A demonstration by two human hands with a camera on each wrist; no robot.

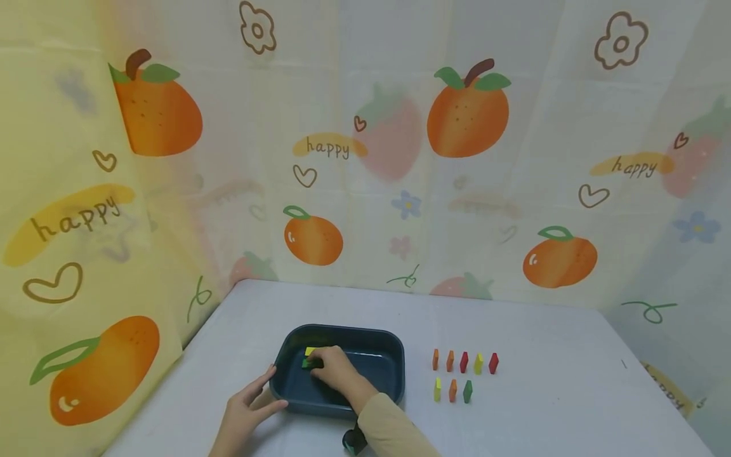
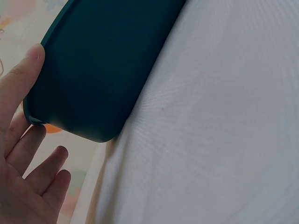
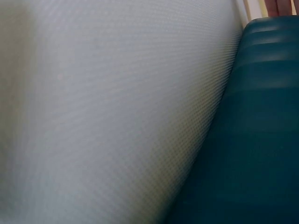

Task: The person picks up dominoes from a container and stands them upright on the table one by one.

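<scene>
A dark blue-green rectangular pan (image 1: 394, 355) with raised walls sits on the white table. My left hand (image 1: 242, 406) rests at its near-left corner, thumb on the front wall and a finger on the left wall. The left wrist view shows that thumb touching the pan (image 2: 98, 70), the other fingers fairly straight and spread. Inside the pan, my right hand (image 1: 337, 371) reaches down with curled fingers and pinches a green block (image 1: 306, 364). Just behind it is a yellow block (image 1: 310, 350). The fingers partly hide both blocks. In the right wrist view only the pan's outside (image 3: 252, 126) shows clearly.
Right of the pan, small upright blocks stand in two rows. The back row has orange, red and yellow ones, such as a red block (image 1: 493, 364). In front stand yellow, orange and green blocks (image 1: 468, 391). A printed curtain (image 1: 377, 241) borders the table.
</scene>
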